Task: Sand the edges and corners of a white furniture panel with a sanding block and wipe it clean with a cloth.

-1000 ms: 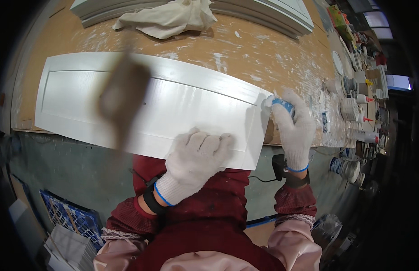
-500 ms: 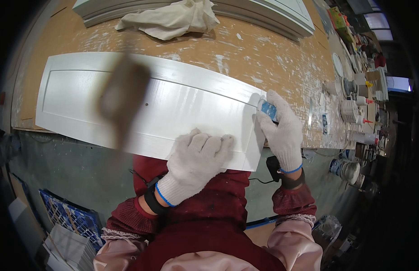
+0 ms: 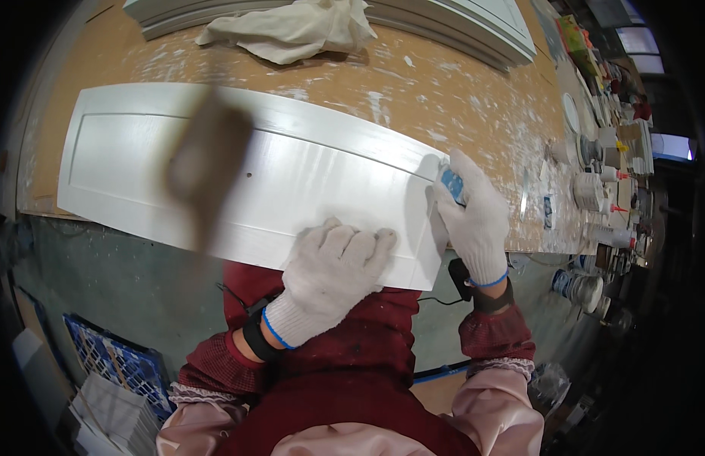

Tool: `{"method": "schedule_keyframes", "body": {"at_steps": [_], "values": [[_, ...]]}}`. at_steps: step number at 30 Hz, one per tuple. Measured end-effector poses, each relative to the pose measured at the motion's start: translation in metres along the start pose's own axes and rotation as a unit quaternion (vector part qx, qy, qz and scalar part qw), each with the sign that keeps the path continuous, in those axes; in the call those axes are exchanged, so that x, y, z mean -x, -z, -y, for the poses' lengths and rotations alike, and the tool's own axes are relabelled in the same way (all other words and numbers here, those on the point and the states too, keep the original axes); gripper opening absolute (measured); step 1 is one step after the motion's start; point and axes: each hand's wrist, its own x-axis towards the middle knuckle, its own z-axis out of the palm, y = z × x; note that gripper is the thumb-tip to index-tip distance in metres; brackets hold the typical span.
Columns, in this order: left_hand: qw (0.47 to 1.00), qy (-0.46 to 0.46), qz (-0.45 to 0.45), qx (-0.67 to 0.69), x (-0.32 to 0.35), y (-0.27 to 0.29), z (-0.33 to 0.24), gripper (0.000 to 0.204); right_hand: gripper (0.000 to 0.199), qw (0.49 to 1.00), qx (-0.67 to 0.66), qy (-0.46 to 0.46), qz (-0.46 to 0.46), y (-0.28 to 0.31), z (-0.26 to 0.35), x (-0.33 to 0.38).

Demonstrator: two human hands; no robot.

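Note:
A long white panel (image 3: 162,163) with a recessed centre, like a cabinet door, lies on the workbench with its near edge overhanging toward me. My left hand (image 3: 333,266), in a white knit glove, is closed over that near edge, right of the middle. Its bent fingers press on the top face; the thumb is mostly hidden. At the panel's right end, my gloved right hand (image 3: 474,220) grips a small blue sanding block (image 3: 452,185) smudged with white. The block sits against the end edge near the far right corner, partly covered by the fingers.
Beyond the panel, a crumpled cream cloth (image 3: 295,34) lies by a stack of pale panels (image 3: 451,30). The paint-marked brown workbench (image 3: 489,121) carries tubs and bottles (image 3: 588,190) on the right. A blurred dark object (image 3: 208,159) hangs before the camera. A blue crate (image 3: 117,353) stands lower left.
My right hand and the sanding block have shifted very slightly away along the panel's right end. My left hand keeps its place on the near edge.

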Motion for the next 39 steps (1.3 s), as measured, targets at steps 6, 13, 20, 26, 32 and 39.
{"method": "schedule_keyframes", "body": {"at_steps": [6,13,20,26,32,39], "values": [[1.000,-0.004,-0.004,0.007,0.001,0.000,0.001,0.064,0.046,0.999,-0.046,0.000,0.016,-0.001,-0.015,0.017],[1.000,0.002,-0.006,-0.006,-0.001,-0.001,-0.002,0.063,0.045,0.998,-0.051,-0.011,-0.017,-0.002,-0.018,0.007],[1.000,-0.008,-0.003,0.002,-0.004,0.004,0.000,0.048,0.044,0.998,-0.043,-0.003,-0.044,-0.008,-0.022,0.001],[0.999,-0.015,-0.032,-0.025,-0.002,-0.003,0.000,0.048,0.043,0.999,-0.038,-0.006,0.034,0.008,-0.011,0.007],[0.999,-0.004,-0.033,0.002,-0.004,0.000,-0.001,0.045,0.042,0.999,-0.019,-0.005,-0.030,-0.004,-0.019,-0.008],[1.000,-0.010,-0.023,-0.019,-0.002,-0.002,0.000,0.049,0.041,0.998,-0.066,-0.019,0.016,0.004,-0.016,0.004]]}}
